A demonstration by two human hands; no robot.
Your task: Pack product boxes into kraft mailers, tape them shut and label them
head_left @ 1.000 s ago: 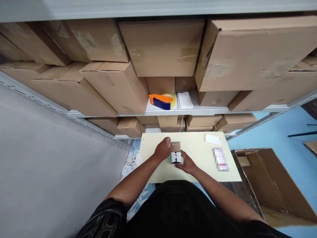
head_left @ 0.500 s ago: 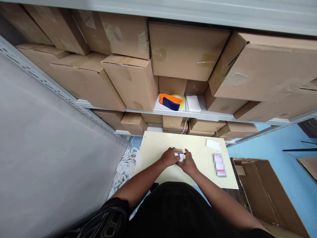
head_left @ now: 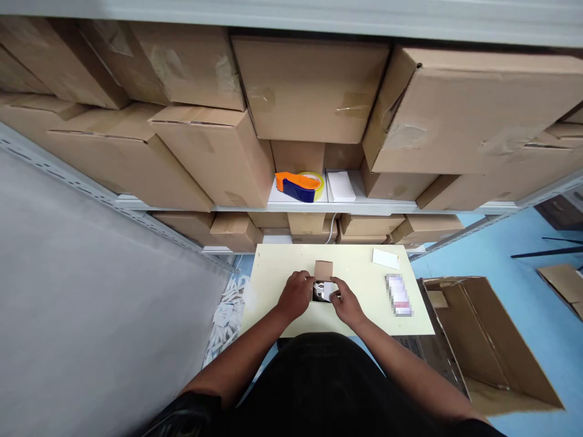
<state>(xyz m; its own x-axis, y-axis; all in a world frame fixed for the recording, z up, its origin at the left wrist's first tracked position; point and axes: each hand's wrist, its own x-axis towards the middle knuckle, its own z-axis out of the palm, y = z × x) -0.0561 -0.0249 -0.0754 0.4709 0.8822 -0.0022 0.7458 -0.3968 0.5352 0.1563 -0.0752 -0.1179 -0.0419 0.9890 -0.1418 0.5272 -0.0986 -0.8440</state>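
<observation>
A small cardboard box (head_left: 323, 269) is on the pale table (head_left: 273, 267) in front of me, its brown lid flap raised at the far side. Inside it shows a white and dark item (head_left: 322, 290), too small to name. My left hand (head_left: 297, 295) grips the box's left edge with fingers bent. From the right, my right hand (head_left: 347, 303) holds the other edge, thumb and forefinger at the opening.
A white flat box (head_left: 385, 258) and a blurred pack (head_left: 399, 295) lie on the table's right side. On the shelf above are an orange and blue tape dispenser (head_left: 298, 186), a white box (head_left: 340, 186) and several cartons. A large open carton (head_left: 483, 346) stands right; paper scraps (head_left: 226, 318) lie left.
The small box's flap now stands up and its inside shows. My hands have spread slightly apart to its two sides. The view has shifted a little to the right.
</observation>
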